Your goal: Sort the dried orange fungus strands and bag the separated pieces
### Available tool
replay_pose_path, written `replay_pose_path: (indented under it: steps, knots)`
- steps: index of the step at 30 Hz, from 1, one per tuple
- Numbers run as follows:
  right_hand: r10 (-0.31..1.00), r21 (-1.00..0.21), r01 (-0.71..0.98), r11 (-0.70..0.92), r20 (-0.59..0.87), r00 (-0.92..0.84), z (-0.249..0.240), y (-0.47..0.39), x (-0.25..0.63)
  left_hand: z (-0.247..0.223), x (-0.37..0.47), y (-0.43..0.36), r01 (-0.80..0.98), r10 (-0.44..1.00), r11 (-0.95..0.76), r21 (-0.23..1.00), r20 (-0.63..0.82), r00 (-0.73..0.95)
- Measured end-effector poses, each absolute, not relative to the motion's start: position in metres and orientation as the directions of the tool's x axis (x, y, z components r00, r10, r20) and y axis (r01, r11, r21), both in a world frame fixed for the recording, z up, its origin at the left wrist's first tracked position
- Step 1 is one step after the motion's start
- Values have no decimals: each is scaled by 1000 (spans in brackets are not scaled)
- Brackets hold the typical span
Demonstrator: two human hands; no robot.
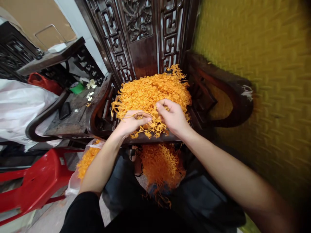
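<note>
A big heap of orange, stringy, branching pieces point(150, 89) covers the seat of a dark carved wooden chair point(145, 58). At the heap's front edge, my left hand point(132, 123) pinches a thin orange strand between thumb and fingers. Just to its right, my right hand point(172, 116) is closed, its thumb and fingertips pressed together at the orange pieces. What exactly the right fingertips hold is too small to make out. Loose orange bits point(157, 126) lie under and between both hands. Below the seat, between my legs, sits another orange pile point(162, 165).
A clear plastic bag point(73, 183) of orange pieces stands on the floor at left, beside a red plastic chair point(46, 174). A second wooden chair holds green tape point(77, 88), a black object point(64, 110) and white flower-like pieces point(91, 84). A yellow textured surface point(262, 64) borders the right.
</note>
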State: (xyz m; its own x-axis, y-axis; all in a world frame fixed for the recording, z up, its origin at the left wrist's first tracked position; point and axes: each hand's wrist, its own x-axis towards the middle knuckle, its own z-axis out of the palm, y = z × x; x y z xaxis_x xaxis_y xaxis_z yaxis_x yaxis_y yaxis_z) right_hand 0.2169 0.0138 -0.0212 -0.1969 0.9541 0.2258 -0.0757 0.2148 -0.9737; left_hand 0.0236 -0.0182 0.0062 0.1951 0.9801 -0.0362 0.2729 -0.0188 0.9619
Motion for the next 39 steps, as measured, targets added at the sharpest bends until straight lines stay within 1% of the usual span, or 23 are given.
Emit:
replay_pose_path:
  steps: [2, 4, 5, 7, 8, 10, 12, 15, 17, 19, 20, 22, 23, 25, 27, 30, 32, 35, 37, 39]
  knots:
    - [983, -948, -310, 71, 118, -137, -15, 23, 230, 5, 22, -19, 243, 978, 18, 970, -68, 200]
    - [993, -882, -470, 34, 81, -81, -6, 32, 249, 5, 18, -20, 165, 977, 81, 983, -111, 183]
    - [996, -862, -505, 40, 77, -52, -1, 36, 258, 5, 17, -20, 128, 979, 104, 986, -124, 162]
    - [999, -866, -499, 17, 40, -35, 7, 38, 273, 5, 14, -19, 76, 983, 134, 988, -142, 112]
    - [998, -884, -466, -31, -1, -66, 9, 37, 277, 5, 12, -18, 61, 983, 154, 986, -159, 96]
    - [978, -912, -373, -169, -107, -181, 10, 33, 278, 5, 10, -16, 39, 977, 196, 980, -199, 81]
    - [934, -907, -307, -287, -194, -299, 7, 28, 273, 5, 8, -15, 28, 974, 216, 976, -217, 70]
    - [903, -888, -321, -329, -195, -383, 0, 23, 267, 5, 4, -15, 55, 979, 194, 980, -197, 57]
    - [904, -896, -331, -297, -152, -399, -3, 19, 264, 6, 1, -16, 62, 978, 192, 979, -196, 73]
    - [917, -927, -304, -221, -91, -388, -6, 15, 260, 8, 0, -17, 41, 970, 210, 977, -213, 120]
    - [927, -953, -263, -151, -44, -373, -7, 12, 258, 9, 0, -17, 30, 961, 226, 974, -228, 157]
    - [932, -991, -118, 60, 98, -349, -8, 6, 252, 12, 1, -18, 23, 938, 262, 965, -260, 229]
    - [919, -983, -30, 181, 180, -352, -7, 4, 248, 13, 3, -19, 29, 927, 278, 960, -276, 254]
    - [871, -918, 115, 380, 313, -378, -5, 2, 240, 14, 8, -20, 49, 912, 298, 953, -299, 281]
    - [829, -857, 196, 476, 363, -426, -4, 3, 233, 14, 13, -20, 61, 904, 294, 954, -298, 307]
    - [753, -808, 245, 535, 325, -573, -4, 9, 223, 12, 21, -20, 64, 896, 251, 966, -257, 363]
    - [704, -791, 230, 566, 320, -634, -6, 13, 218, 11, 24, -20, 88, 899, 227, 970, -244, 363]
    - [704, -811, 167, 560, 360, -612, -9, 16, 214, 8, 25, -20, 108, 903, 246, 963, -268, 334]
    - [708, -834, 148, 531, 341, -618, -11, 17, 213, 6, 25, -20, 94, 905, 256, 962, -273, 327]
    - [689, -835, 169, 523, 298, -660, -12, 19, 212, 4, 24, -20, 84, 912, 253, 964, -266, 313]
